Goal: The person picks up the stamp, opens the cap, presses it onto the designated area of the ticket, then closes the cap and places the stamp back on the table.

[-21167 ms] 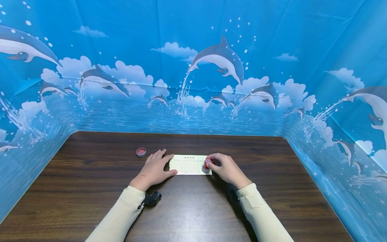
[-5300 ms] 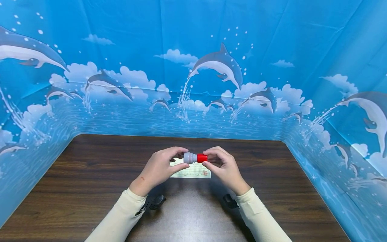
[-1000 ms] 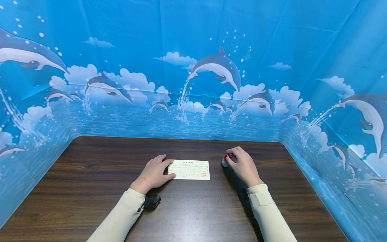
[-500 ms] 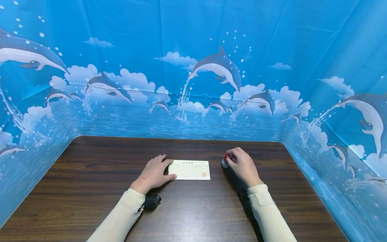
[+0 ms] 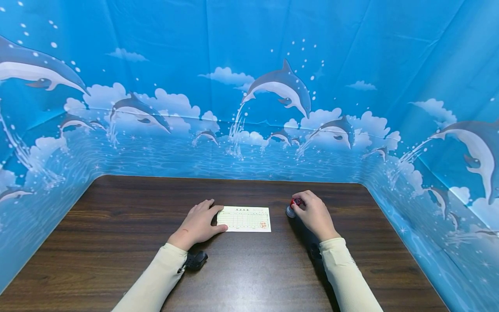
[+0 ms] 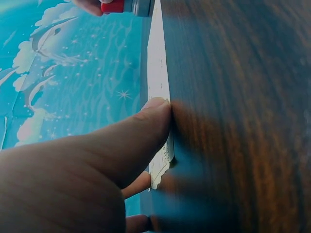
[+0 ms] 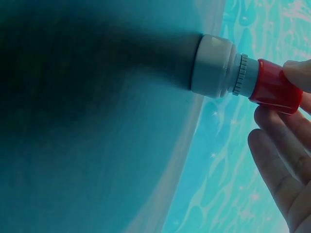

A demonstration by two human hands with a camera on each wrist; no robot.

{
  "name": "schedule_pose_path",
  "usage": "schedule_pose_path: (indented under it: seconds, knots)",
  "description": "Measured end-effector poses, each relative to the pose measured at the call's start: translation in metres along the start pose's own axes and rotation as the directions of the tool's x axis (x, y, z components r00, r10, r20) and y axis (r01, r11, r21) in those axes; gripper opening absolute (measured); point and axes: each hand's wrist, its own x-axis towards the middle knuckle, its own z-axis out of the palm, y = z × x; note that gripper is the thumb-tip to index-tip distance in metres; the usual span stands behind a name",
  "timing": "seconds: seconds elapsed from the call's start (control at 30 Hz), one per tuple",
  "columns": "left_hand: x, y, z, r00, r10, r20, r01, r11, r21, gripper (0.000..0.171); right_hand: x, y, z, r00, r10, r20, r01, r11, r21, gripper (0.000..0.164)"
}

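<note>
A pale green printed slip (image 5: 243, 216) lies flat on the table, with a red stamped mark (image 5: 263, 225) in its lower right corner. My left hand (image 5: 196, 223) rests at the slip's left end, thumb and fingers extended over its edge; in the left wrist view the thumb (image 6: 156, 114) presses on the paper. To the right of the slip, my right hand (image 5: 315, 215) pinches the red handle of a hand stamp (image 7: 277, 87). The stamp stands upright with its wide grey end (image 7: 211, 65) down at the tabletop. Part of the handle is hidden behind the fingers.
The dark wood-grain table (image 5: 241, 277) reaches back to a blue dolphin-print curtain (image 5: 249, 143), which also encloses both sides. A black wrist camera (image 5: 196, 260) is strapped under the left sleeve.
Earlier the stamp stood on the slip, then both hands held it with its grey cap over the slip. Now it stands capped on the right; the left hand is back on the slip.
</note>
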Motion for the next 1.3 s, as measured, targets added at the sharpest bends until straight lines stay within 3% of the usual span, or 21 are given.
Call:
schedule_pose_path:
  seconds: [0.6,1.3]
  knots:
    - [-0.0002,0.0014,0.0021,1.000,0.003,-0.022,-0.003,1.000,-0.018,0.069,0.0003,-0.0002,0.0005,0.994,0.088,0.058,-0.091,0.994,0.053,0.033]
    - [0.0011,0.0018,0.0048,1.000,-0.008,-0.018,0.008,1.000,-0.009,0.069,0.0001,0.0021,0.0032,0.996,0.078,0.039,-0.081,0.994,0.076,0.033]
